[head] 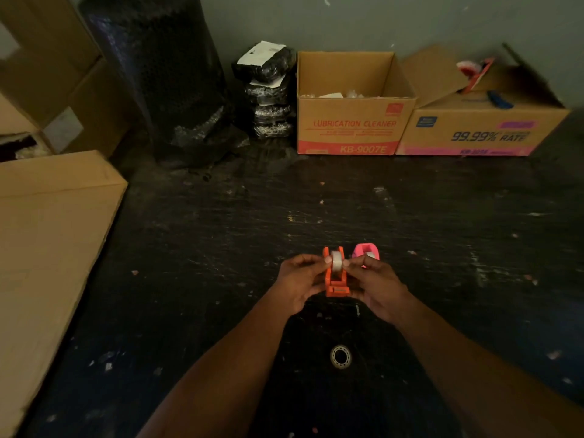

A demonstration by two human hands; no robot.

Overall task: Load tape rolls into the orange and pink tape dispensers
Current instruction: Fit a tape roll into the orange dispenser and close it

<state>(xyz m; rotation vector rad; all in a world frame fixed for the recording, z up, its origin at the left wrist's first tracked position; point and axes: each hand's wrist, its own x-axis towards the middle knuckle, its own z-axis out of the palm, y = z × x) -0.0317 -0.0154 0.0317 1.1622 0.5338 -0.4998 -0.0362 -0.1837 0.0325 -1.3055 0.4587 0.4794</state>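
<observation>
while both hands grip it, orange dispenser (pixel 337 273) apparently points its cutter toward the camera.

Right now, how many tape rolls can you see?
3: one tape roll in the orange dispenser, one in the pink dispenser, one loose on the dark surface nearer you. Boxes may hide more.

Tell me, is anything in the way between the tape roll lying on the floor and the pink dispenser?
Partly, yes. The spare tape roll lies near the person, and the pink dispenser sits farther away. The right hand and the orange dispenser, held with the left hand, are in between. The floor itself looks clear.
</observation>
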